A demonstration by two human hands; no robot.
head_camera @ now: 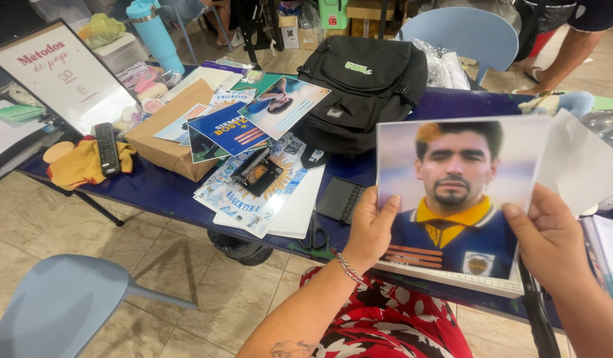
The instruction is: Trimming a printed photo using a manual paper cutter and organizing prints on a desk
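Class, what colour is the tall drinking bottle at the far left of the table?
Light blue bottle, seen in the head view.

Your clearest passage is the bare blue table (154,192) strip along its near edge, left of the scissors (313,233). The black backpack (363,86) blocks the middle; stacked prints (253,192) crowd the near-left stretch.

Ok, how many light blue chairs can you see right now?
2. One chair stands on the floor at lower left, near the table; the other chair is behind the table, beside the black backpack. More may be hidden.
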